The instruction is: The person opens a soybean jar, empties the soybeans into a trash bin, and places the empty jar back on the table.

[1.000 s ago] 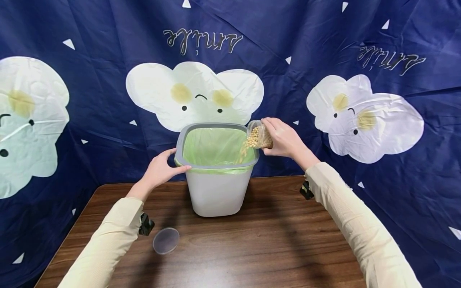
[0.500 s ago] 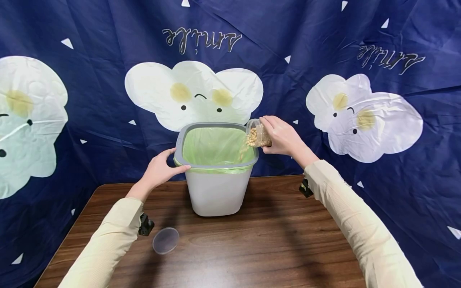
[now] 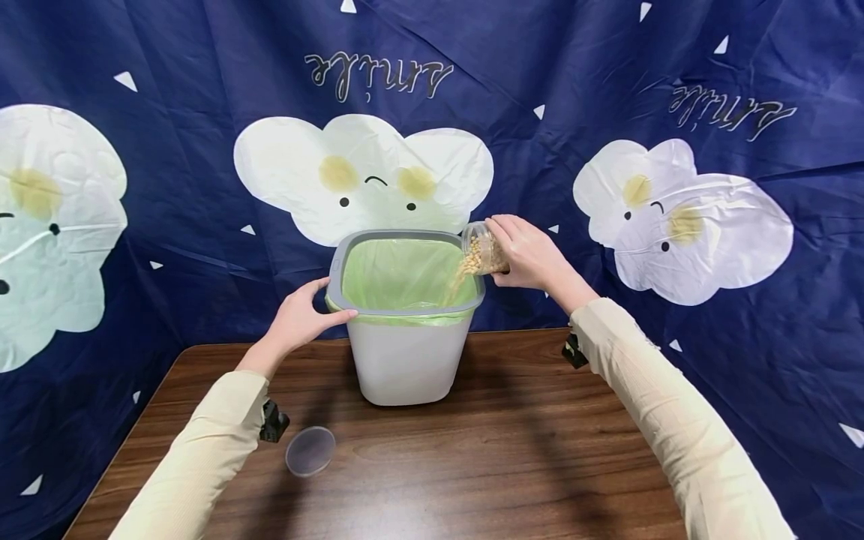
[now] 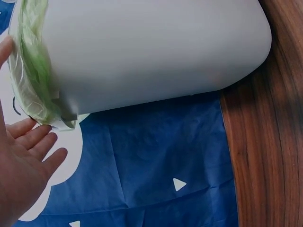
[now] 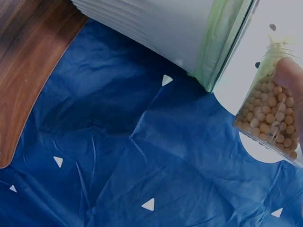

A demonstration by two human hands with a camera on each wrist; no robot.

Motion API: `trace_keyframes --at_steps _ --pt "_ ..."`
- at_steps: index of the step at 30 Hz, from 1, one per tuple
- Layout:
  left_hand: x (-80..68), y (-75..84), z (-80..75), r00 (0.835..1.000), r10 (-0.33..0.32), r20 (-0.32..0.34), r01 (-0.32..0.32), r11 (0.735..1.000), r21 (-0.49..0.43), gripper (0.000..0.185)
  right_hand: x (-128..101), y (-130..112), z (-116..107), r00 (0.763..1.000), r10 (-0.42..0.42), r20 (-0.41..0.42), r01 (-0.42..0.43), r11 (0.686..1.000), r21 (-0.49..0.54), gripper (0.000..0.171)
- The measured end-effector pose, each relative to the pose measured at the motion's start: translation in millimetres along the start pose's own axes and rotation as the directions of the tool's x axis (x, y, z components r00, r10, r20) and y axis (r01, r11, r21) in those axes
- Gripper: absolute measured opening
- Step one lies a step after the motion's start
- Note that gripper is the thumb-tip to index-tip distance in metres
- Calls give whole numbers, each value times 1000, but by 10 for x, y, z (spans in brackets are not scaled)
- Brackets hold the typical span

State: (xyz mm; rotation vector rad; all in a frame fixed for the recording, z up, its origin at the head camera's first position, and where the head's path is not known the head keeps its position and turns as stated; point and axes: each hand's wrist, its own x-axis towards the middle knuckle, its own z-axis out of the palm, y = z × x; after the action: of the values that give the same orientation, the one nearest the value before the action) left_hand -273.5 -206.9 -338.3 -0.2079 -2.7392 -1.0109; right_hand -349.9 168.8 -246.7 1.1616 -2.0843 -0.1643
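Note:
A white trash bin (image 3: 413, 360) with a grey rim and green liner bag (image 3: 394, 274) stands upright on the table. My left hand (image 3: 300, 319) rests at the rim's left front corner, thumb along the front and the other fingers at the left side. In the left wrist view the fingers (image 4: 35, 139) lie fairly straight, with some tips touching the liner. My right hand (image 3: 529, 251) grips a clear jar (image 5: 265, 113) of round yellowish beans (image 3: 474, 259), tipped over the right rim. Beans stream from its mouth into the bin, whose bottom is hidden.
A round translucent lid (image 3: 311, 451) lies on the wooden table (image 3: 459, 465), left of the middle and in front of the bin. A blue cloth (image 3: 526, 172) with white clouds hangs behind and at the sides. Each wrist carries a small black camera (image 3: 273, 421).
Beans keep falling from the jar. The right hand and jar have risen very slightly. The left hand, bin and lid stay in place.

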Motion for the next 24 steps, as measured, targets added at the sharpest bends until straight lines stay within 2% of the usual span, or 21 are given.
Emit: trace_keyframes --at_steps 12,24 --pt "6 -3 8 1000 7 -8 -7 1000 -15 93 23 4 7 998 -40 -44 40 999 1 83" --pt "0 -6 15 1000 5 -12 -5 1000 -20 93 54 -23 -20 998 -58 -38 57 998 -23 84"
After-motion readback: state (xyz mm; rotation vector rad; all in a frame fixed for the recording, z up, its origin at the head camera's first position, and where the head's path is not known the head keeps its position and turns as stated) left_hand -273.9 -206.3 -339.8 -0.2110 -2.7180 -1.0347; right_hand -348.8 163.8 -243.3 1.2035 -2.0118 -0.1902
